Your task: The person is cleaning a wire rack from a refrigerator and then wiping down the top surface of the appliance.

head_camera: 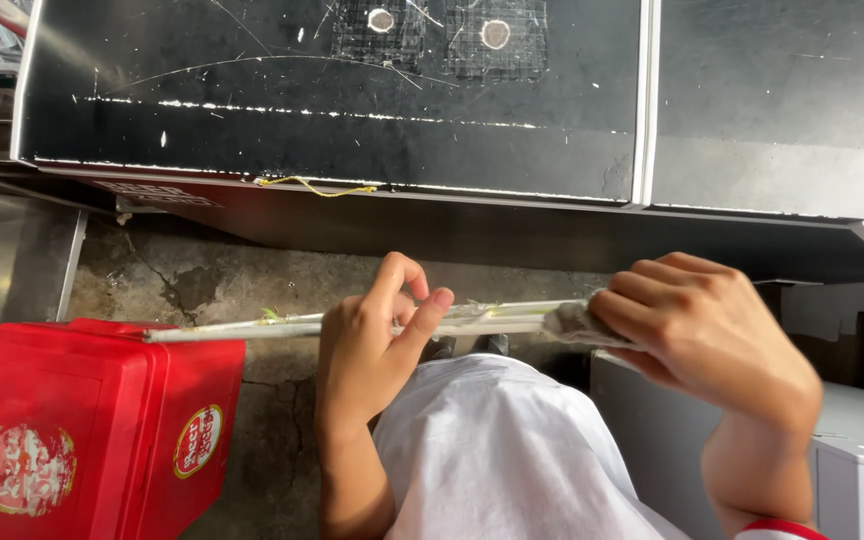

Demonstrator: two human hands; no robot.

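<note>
Red crate [72,420], pale green stalk [282,325], scratched black worktop [332,90].

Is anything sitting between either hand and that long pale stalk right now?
Nothing visible does. The left hand already pinches the long pale stalk near its middle, and the right hand grips its thicker end through a grey cloth. The stalk's free tip reaches over the red box, whether touching is unclear.

Cracked concrete floor [202,285] (stained grey) bears a red plastic crate [82,430].
</note>
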